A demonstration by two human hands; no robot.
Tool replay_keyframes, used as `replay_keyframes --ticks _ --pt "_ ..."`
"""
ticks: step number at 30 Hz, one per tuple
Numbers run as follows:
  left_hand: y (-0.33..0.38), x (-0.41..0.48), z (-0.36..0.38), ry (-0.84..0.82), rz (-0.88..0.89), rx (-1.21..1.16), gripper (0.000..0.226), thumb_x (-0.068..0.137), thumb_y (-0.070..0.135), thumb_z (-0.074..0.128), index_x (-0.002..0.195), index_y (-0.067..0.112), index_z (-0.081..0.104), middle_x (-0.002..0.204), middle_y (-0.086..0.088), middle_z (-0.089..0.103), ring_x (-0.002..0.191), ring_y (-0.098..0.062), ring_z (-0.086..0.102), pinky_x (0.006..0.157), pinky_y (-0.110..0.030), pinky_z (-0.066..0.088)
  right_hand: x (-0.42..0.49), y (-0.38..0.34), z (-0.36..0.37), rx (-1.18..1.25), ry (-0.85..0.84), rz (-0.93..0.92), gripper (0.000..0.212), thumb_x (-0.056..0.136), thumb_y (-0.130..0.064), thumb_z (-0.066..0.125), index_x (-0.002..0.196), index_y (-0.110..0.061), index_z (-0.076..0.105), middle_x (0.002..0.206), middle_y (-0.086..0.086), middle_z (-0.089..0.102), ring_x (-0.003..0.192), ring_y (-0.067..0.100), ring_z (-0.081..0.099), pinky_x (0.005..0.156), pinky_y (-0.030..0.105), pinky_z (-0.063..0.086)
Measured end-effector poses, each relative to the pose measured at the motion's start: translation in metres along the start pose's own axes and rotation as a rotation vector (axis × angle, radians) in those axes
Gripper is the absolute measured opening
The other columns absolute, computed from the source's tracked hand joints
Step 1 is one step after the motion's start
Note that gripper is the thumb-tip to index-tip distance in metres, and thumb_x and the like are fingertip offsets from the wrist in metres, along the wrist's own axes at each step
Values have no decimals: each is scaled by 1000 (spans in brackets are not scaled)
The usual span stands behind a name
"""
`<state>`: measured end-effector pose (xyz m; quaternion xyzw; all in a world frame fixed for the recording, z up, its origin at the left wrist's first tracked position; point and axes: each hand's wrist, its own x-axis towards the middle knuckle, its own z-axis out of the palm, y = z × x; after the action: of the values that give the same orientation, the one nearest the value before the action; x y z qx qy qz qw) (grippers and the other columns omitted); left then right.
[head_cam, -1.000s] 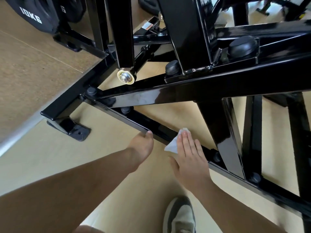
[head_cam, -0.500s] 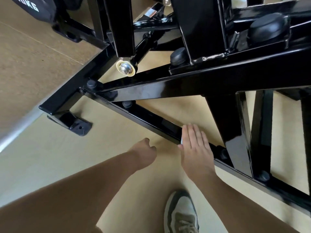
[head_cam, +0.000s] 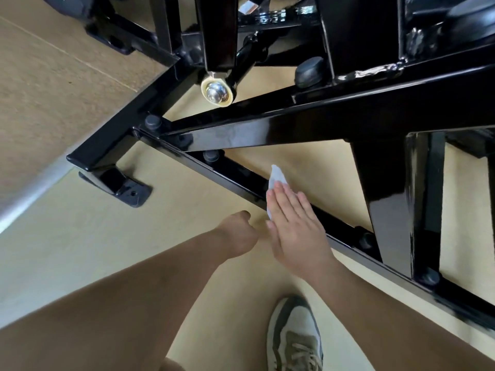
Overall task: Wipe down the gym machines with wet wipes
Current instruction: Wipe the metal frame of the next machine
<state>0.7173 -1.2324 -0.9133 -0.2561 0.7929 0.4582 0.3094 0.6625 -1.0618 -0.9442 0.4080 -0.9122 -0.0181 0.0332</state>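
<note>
A black steel gym machine frame fills the upper view, and its low floor bar point(head_cam: 235, 180) runs diagonally from the left joint down to the right. My right hand point(head_cam: 293, 223) lies flat with straight fingers on that bar, pressing a white wet wipe point(head_cam: 276, 175) against it; the wipe's tip sticks out beyond my fingertips. My left hand point(head_cam: 239, 232) hovers just left of it above the floor, fingers curled in a loose fist and holding nothing.
A bolted foot plate point(head_cam: 120, 187) anchors the frame at the left. A chrome pivot bolt point(head_cam: 216, 93) hangs above the bar. Upright posts point(head_cam: 388, 199) rise at the right. My grey shoe point(head_cam: 294, 336) stands on the beige floor; brown flooring lies at the far left.
My left hand let go of the bar and pulled back into a loose fist. My right hand slid the wipe along the bar, and the wipe's tip shows beyond the fingers again.
</note>
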Motion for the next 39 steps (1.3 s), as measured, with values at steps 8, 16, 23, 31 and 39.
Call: replay_keyframes --ticks 8,16,23,31,39 --pt "1 -3 -5 101 57 -42 38 101 23 45 136 15 60 136 -5 58 123 -27 56 100 -35 51 -33 16 0 156 72 186 58 111 -36 20 158 -5 33 166 11 30 157 24 22 127 46 22" --pt "15 -3 4 136 161 -402 16 94 25 59 88 18 72 90 -11 75 84 -28 73 75 -38 60 -3 10 -22 619 249 337 26 98 -8 58 122 -10 68 135 -1 56 110 21 64 86 35 55" --pt "28 -1 11 403 287 -268 11 87 27 70 82 19 64 74 8 66 69 -9 62 62 -23 49 -2 4 -26 595 152 292 52 80 -3 46 125 -12 72 114 -4 70 109 20 65 88 30 53" --pt "44 1 22 473 165 -174 39 83 44 75 68 16 52 64 -1 53 61 -19 48 54 -31 37 -11 4 -47 902 17 417 89 76 20 40 151 -26 47 132 -9 65 122 6 58 104 24 47" --pt "18 0 3 359 74 -476 6 83 13 67 85 15 62 73 -6 75 69 -28 71 62 -45 61 -5 -2 -35 540 67 313 51 94 -1 59 143 -15 54 134 2 61 121 24 56 86 33 51"
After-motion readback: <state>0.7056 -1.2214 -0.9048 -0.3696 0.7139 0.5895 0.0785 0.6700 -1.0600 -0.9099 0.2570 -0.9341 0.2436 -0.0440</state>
